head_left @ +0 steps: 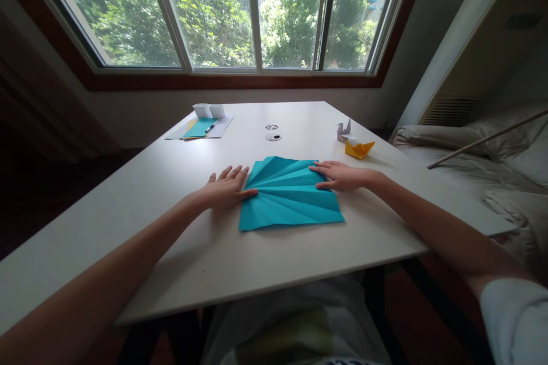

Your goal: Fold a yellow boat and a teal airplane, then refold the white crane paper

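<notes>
Left hand (226, 187) flat and open, fingers spread, thumb resting on the left edge of a turquoise creased paper sheet (291, 202); its other fingers lie off the sheet's left side. Right hand (342, 175) also open, palm down, thumb apart from the fingers, thumb and fingertips on the sheet's right edge; no pinch seen at either hand. Sheet lies between the hands near the front of a white smooth-topped table (141, 199), fold lines fanning out from its left side toward the right. Beyond the right hand, a yellow folded-paper boat (358, 150) sits just in front of a white folded-paper crane (343, 130). Mid-table, past the sheet, two small round black-and-white flat marks (273, 137), one behind the other. Far left of the table: flat pile of turquoise, yellow and white paper (199, 128), slim dark-and-white pen (211, 126) on top, two white cup-shaped objects (208, 110) at its back, material unclear. Past the table, brown-framed sliding window (257, 81), green trees outside; pale padded sofa (462, 145) at right.
</notes>
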The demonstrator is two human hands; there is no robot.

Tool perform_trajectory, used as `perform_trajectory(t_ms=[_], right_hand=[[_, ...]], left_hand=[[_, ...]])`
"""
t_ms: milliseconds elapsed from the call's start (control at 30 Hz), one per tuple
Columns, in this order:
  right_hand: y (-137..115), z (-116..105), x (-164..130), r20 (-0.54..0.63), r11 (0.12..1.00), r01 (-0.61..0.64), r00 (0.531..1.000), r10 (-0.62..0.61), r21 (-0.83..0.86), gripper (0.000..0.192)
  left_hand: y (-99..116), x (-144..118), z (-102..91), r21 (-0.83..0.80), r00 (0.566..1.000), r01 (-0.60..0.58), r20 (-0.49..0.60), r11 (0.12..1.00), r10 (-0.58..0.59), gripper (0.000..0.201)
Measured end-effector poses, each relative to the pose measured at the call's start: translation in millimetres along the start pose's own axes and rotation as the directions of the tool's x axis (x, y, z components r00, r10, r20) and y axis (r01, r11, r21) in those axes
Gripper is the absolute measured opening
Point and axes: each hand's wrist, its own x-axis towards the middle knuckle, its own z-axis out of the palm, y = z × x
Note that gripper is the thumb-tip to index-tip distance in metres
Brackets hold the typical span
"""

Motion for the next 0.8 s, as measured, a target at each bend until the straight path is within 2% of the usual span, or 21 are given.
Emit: perform_trajectory(t_ms=[67, 133, 267, 367, 467, 533, 633, 733, 800], right_hand=[[7, 3, 2, -0.038, 0.996, -0.088, 0.995, 0.087, -0.021, 0.095], [13, 7, 5, -0.072, 0.987, -0.157, 0.985, 0.155, -0.029, 0.104], [20, 13, 12, -0.136, 0.977, -0.2, 0.973, 0.189, -0.073, 0.103], [23, 14, 16, -0.154, 0.977, -0.196, 0.971, 0.182, -0.079, 0.098], [24, 15, 18, -0.173, 0.977, -0.203, 0.966, 0.191, -0.057, 0.097], [25, 15, 19, -0.188, 0.981, -0.188, 0.966, 0.177, -0.038, 0.095], [26, 15, 21, -0.212, 0.985, -0.171, 0.963, 0.165, -0.011, 0.091], [26, 15, 21, -0.231, 0.986, -0.166, 0.959, 0.163, 0.007, 0.089], [26, 14, 21, -0.24, 0.989, -0.145, 0.959, 0.148, 0.032, 0.083]], left_hand=[[-1, 2, -0.8, -0.015, 0.999, 0.052, -0.015, 0.999, -0.052, 0.099], [-1, 5, -1.2, -0.051, 0.998, 0.043, -0.034, 0.998, -0.044, 0.099], [-3, 12, -0.6, -0.259, 0.984, -0.043, -0.178, 0.965, -0.004, 0.079], [-3, 15, 0.1, -0.475, 0.968, -0.105, -0.25, 0.874, -0.02, 0.061], [-3, 14, -0.3, -0.581, 0.955, -0.2, -0.295, 0.789, 0.024, 0.044], [-3, 12, -1.4, -0.605, 0.957, -0.222, -0.284, 0.765, 0.053, 0.041], [-2, 10, -3.4, -0.612, 0.971, -0.193, -0.23, 0.767, 0.061, 0.047], [-1, 10, -4.2, -0.567, 0.974, -0.191, -0.208, 0.801, 0.086, 0.032], [0, 11, -3.8, -0.575, 0.972, -0.196, -0.223, 0.794, 0.078, 0.028]])
